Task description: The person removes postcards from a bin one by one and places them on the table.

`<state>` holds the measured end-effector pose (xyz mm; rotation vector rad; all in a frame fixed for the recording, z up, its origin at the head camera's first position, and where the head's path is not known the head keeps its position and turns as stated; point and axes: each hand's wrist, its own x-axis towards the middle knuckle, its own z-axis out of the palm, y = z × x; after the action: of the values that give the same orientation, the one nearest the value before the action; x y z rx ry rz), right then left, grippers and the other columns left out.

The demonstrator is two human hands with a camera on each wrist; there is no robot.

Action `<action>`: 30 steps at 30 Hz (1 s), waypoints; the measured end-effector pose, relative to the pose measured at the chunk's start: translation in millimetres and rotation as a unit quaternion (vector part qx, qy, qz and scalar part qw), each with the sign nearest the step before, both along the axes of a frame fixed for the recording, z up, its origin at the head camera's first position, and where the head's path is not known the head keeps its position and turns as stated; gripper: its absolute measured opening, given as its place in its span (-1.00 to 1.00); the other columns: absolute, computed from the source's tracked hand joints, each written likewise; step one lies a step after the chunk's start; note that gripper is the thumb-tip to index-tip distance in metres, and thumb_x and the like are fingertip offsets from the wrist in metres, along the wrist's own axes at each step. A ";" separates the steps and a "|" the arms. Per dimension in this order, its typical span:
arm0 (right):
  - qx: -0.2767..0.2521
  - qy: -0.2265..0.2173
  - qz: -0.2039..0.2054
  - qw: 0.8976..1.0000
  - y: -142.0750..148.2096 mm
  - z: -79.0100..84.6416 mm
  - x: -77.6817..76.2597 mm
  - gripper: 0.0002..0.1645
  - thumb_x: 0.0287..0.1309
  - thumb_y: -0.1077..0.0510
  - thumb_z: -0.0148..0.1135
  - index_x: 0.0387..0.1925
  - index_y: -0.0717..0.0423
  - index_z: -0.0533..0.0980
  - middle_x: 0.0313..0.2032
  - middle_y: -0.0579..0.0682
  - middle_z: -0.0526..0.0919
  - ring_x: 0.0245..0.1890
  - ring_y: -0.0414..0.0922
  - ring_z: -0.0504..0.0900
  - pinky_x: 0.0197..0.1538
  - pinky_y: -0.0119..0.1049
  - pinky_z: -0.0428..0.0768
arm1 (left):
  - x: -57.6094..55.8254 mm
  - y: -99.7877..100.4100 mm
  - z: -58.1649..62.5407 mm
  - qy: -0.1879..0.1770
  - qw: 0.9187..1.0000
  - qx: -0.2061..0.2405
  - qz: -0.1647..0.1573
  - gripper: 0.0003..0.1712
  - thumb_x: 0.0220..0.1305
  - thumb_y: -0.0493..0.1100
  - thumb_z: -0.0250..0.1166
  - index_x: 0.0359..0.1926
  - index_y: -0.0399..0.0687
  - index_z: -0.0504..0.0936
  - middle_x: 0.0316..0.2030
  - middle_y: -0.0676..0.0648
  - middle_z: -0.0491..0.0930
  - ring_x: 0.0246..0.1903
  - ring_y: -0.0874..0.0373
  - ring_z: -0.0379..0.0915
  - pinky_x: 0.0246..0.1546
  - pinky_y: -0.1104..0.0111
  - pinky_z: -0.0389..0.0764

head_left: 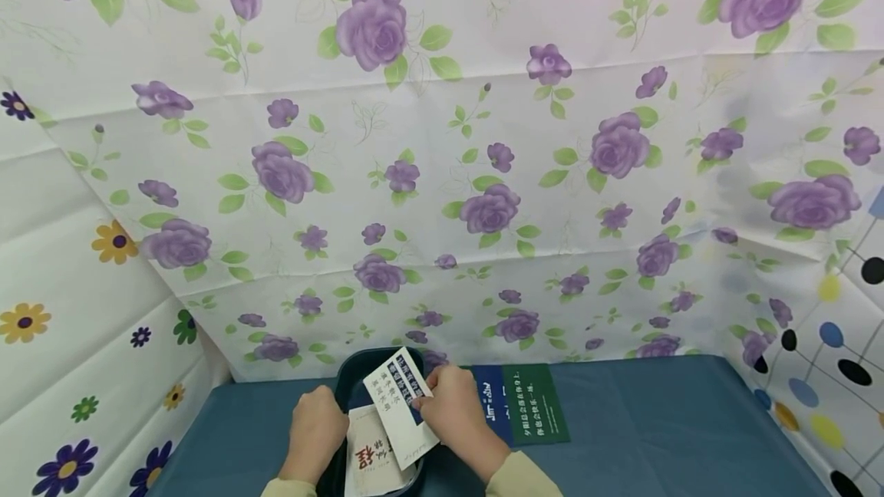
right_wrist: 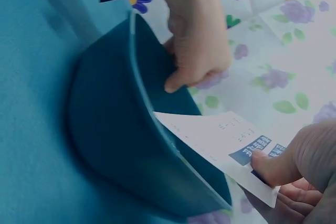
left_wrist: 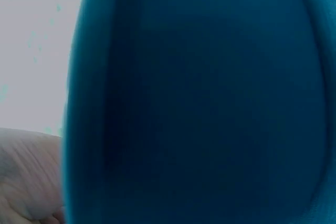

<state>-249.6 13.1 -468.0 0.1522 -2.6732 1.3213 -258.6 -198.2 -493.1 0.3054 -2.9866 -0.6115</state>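
Observation:
A dark teal plastic bin (head_left: 348,365) stands on the table, its wall (left_wrist: 210,98) filling most of the left wrist view. My left hand (head_left: 316,428) grips the bin's left rim; in the right wrist view its thumb (right_wrist: 178,81) lies on the inner side. Between thumb and fingers, my right hand (head_left: 459,409) pinches a white card (head_left: 392,414) with dark blue print, tilted over the bin's opening. Part of this card overlaps a cream card (head_left: 369,455) with red characters, which lies at the bin's mouth. The bin's contents below are hidden.
Right of the bin, a blue card (head_left: 494,393) and a green card (head_left: 542,405) with white writing lie side by side on the blue-green tabletop (head_left: 663,420). A floral sheet (head_left: 442,198) hangs behind the table, with patterned sheets on both sides.

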 end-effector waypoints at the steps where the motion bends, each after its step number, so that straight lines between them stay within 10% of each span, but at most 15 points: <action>1: -0.007 0.001 0.000 1.000 2.9 1.8 -0.3 -0.73 -0.22 0.17 0.47 -0.58 0.05 0.46 -0.64 -0.16 0.43 -0.65 -0.30 0.44 -0.63 -0.39 0.40 | -0.5 -0.1 -0.3 0.004 1.000 -0.002 -0.001 -0.89 -0.04 -0.38 0.19 -0.60 -0.21 0.44 -0.67 -0.10 0.40 -0.68 0.10 0.33 -0.71 0.28 0.31; 30: -0.026 0.010 -0.163 0.986 145.8 11.6 -15.5 -0.70 -0.11 0.10 0.43 -0.38 0.18 0.54 -0.54 -0.03 0.49 -0.57 -0.15 0.43 -0.54 -0.30 0.39 | -2.4 -2.0 -0.6 -0.001 1.000 -0.007 0.005 -0.96 -0.05 -0.37 0.22 -0.52 -0.28 0.50 -0.62 -0.15 0.46 -0.64 0.10 0.40 -0.69 0.24 0.35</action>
<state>-265.1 159.0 -456.3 -0.2661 -2.5045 1.2716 -260.9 -200.2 -493.8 0.3204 -2.9876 -0.5899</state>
